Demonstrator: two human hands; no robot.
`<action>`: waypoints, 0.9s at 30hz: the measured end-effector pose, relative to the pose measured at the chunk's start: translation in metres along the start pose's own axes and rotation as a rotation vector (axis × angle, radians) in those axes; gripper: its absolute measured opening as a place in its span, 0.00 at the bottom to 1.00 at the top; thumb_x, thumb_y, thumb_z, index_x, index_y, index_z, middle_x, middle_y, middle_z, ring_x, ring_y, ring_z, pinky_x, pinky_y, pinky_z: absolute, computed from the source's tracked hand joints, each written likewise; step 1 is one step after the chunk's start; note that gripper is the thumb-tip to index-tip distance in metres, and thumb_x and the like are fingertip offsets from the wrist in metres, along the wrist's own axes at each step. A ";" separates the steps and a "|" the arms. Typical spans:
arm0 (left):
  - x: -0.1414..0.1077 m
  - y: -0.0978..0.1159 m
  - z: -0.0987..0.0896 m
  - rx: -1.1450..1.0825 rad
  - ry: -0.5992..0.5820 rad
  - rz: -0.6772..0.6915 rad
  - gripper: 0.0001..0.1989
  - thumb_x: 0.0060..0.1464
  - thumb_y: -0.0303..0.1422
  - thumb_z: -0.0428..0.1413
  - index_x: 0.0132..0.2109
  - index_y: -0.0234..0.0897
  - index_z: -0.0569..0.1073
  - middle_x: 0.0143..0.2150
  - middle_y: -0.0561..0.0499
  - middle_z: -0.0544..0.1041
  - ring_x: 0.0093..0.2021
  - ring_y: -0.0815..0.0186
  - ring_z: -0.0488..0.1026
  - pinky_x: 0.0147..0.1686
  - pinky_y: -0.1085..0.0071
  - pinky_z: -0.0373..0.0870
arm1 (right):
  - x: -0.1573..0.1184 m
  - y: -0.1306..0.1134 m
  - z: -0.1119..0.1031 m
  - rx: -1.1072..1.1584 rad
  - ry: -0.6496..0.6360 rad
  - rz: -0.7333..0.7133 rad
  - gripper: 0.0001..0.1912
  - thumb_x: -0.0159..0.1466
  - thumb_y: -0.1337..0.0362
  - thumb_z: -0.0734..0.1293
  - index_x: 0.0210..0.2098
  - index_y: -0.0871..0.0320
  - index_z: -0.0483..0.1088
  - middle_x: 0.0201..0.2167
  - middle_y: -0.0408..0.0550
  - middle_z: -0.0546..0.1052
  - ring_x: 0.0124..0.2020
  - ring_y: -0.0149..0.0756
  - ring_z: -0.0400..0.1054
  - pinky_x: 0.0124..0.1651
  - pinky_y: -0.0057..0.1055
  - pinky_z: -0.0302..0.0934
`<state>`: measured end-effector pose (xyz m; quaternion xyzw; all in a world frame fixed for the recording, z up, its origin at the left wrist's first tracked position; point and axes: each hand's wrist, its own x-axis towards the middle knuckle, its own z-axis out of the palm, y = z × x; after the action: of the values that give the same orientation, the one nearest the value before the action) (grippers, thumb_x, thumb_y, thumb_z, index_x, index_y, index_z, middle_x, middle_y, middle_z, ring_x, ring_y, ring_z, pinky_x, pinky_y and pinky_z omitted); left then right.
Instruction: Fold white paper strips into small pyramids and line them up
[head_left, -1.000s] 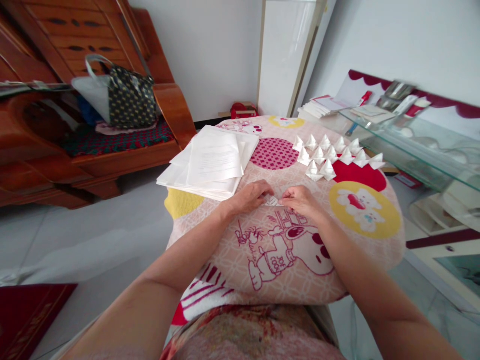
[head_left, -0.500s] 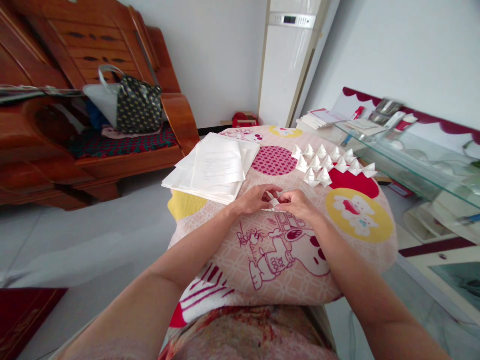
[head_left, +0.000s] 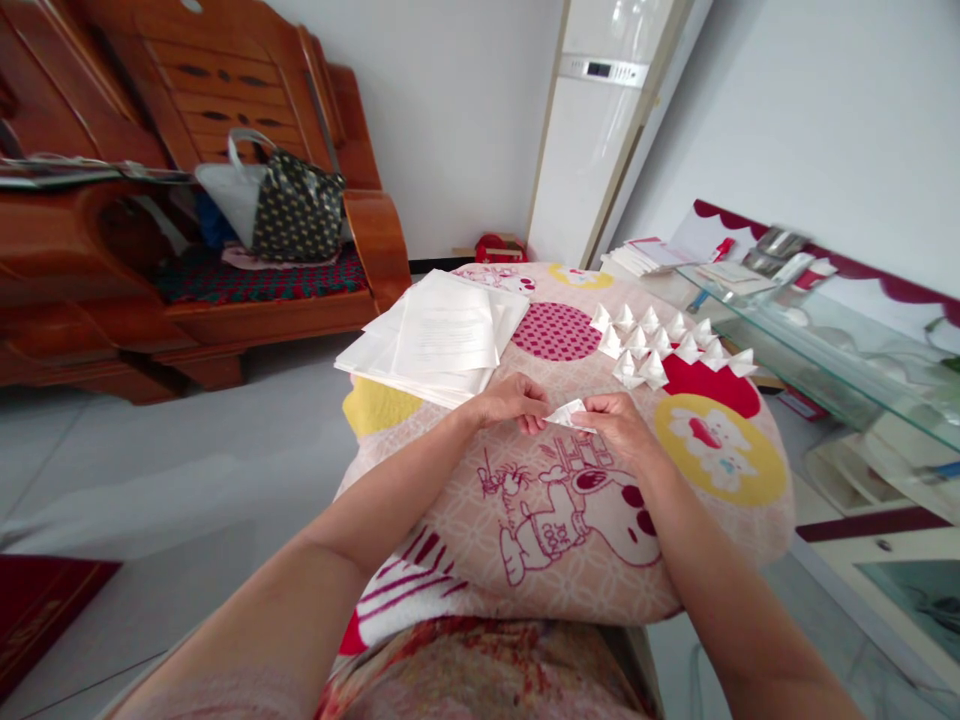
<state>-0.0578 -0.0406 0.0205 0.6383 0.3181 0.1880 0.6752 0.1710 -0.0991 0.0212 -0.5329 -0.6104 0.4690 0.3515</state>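
A small folded white paper (head_left: 568, 412) is held just above the patterned cloth between my two hands. My left hand (head_left: 519, 402) pinches its left corner with the fingertips. On the other side, my right hand (head_left: 613, 418) grips the right part, thumb and fingers pressed together. Beyond my left hand lies a stack of white sheets (head_left: 446, 325), the top one bearing faint print. Several folded white paper pieces (head_left: 651, 340) with pointed tips stand in rows at the back right of the cloth.
The round table's cloth (head_left: 465, 500) has cartoon figures. A glass shelf (head_left: 832, 340) with cups and papers stands at the right. On the left is a wooden bench (head_left: 277, 320) with a dotted bag (head_left: 296, 210). A white cabinet-like unit (head_left: 581, 140) rises behind.
My hands have moved slightly apart, and the folded paper between them shows more of its flat triangular side. The camera view has shifted a little.
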 end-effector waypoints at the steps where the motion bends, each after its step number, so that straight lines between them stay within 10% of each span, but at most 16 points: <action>1: 0.000 -0.001 0.000 0.026 -0.014 -0.016 0.08 0.52 0.32 0.64 0.29 0.30 0.77 0.24 0.49 0.79 0.22 0.71 0.74 0.23 0.77 0.70 | -0.001 -0.001 0.000 0.000 -0.008 0.003 0.17 0.52 0.52 0.73 0.18 0.58 0.70 0.17 0.40 0.68 0.21 0.28 0.57 0.27 0.28 0.49; 15: 0.005 -0.010 -0.007 0.172 -0.249 -0.050 0.07 0.46 0.32 0.65 0.28 0.32 0.78 0.21 0.51 0.77 0.20 0.72 0.72 0.21 0.78 0.67 | -0.001 -0.001 0.001 0.094 -0.132 0.117 0.14 0.48 0.57 0.75 0.17 0.59 0.72 0.15 0.41 0.70 0.17 0.27 0.58 0.23 0.27 0.50; 27: 0.010 -0.009 0.008 0.071 -0.100 -0.003 0.06 0.47 0.30 0.63 0.29 0.29 0.77 0.25 0.48 0.79 0.24 0.70 0.76 0.25 0.77 0.72 | 0.003 -0.006 0.017 0.142 -0.052 0.135 0.15 0.47 0.55 0.76 0.19 0.60 0.72 0.15 0.45 0.72 0.16 0.28 0.62 0.19 0.26 0.51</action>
<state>-0.0465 -0.0405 0.0097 0.6700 0.2915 0.1437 0.6674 0.1529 -0.0999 0.0213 -0.5343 -0.5470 0.5474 0.3401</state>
